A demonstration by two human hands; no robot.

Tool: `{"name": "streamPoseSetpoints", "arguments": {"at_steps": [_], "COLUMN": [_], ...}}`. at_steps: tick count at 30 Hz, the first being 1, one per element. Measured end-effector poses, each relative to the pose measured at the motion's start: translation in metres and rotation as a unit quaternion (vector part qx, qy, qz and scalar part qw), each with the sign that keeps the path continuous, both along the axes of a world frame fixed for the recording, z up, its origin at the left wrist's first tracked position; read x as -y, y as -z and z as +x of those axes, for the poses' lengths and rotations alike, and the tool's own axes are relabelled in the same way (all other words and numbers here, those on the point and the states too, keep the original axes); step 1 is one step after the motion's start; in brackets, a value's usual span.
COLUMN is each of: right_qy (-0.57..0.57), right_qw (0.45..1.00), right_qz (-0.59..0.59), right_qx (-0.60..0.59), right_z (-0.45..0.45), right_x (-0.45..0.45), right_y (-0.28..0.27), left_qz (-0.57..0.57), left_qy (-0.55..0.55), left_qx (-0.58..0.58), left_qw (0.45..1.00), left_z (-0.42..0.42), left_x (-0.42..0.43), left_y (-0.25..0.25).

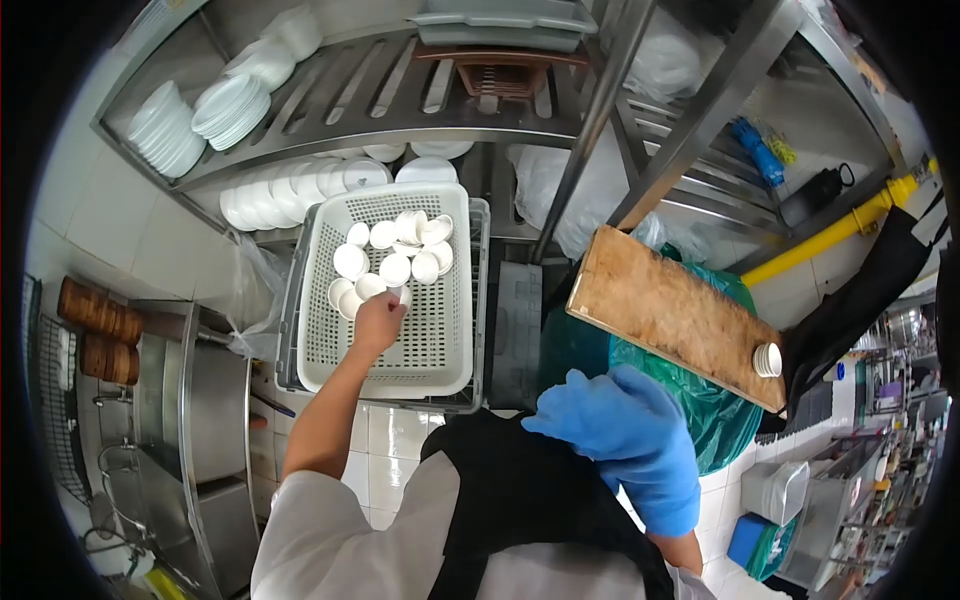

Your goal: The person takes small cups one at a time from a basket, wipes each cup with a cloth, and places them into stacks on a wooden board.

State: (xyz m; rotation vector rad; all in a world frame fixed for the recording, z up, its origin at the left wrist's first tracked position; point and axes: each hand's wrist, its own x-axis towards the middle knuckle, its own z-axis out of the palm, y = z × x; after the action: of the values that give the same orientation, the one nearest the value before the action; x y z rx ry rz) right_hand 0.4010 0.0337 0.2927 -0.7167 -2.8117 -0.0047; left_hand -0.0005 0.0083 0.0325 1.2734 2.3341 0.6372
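Note:
My left hand (379,322), bare, reaches into a light grey perforated plastic basket (312,330). Its fingers are closed at the edge of a small white bowl (403,295). Several more small white bowls (395,268) lie loosely about the far half of the basket, some tilted or overlapping. My right hand (610,415) wears a long blue glove and hovers in front of my black apron (490,490). Its gloved fingers are partly spread, with nothing visible in them.
A wooden board (670,310) with a short stack of white bowls (767,360) lies over a green-bagged bin (690,430). White dishes (232,108) stand on the metal shelf (390,105) ahead. A steel sink (215,400) is at the left.

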Motion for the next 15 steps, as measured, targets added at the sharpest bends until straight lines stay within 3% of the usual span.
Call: {"name": "streamPoseSetpoints", "arguments": {"at_steps": [1, 3, 6, 8, 9, 11, 15], "right_qy": [-0.008, -0.013, -0.011, 0.041, 0.09, 0.086, 0.088], "right_qw": [1.0, 0.998, 0.986, 0.987, 0.985, 0.984, 0.987], "right_qz": [0.001, -0.044, -0.124, -0.136, -0.147, -0.157, -0.12], "right_qx": [-0.011, -0.033, -0.11, -0.073, 0.002, -0.015, -0.054], "right_z": [-0.002, -0.013, -0.015, -0.014, -0.013, -0.016, -0.023], "right_x": [-0.002, -0.005, -0.007, -0.015, -0.014, -0.019, -0.024], "right_y": [-0.008, -0.039, -0.039, -0.025, -0.019, -0.013, 0.0], "left_qz": [0.054, 0.139, 0.112, 0.123, 0.129, 0.133, 0.155], "left_qy": [-0.041, -0.168, -0.265, -0.228, -0.232, -0.267, -0.22], "left_qx": [0.178, 0.451, 0.527, 0.529, 0.532, 0.522, 0.597], "left_qw": [0.982, 0.865, 0.8, 0.808, 0.804, 0.799, 0.755], "left_z": [0.002, 0.019, 0.007, 0.013, 0.02, 0.023, 0.06], "left_x": [0.003, 0.007, 0.012, 0.011, 0.014, 0.025, 0.02], "left_y": [-0.011, -0.049, -0.026, -0.032, -0.043, -0.038, -0.079]}}
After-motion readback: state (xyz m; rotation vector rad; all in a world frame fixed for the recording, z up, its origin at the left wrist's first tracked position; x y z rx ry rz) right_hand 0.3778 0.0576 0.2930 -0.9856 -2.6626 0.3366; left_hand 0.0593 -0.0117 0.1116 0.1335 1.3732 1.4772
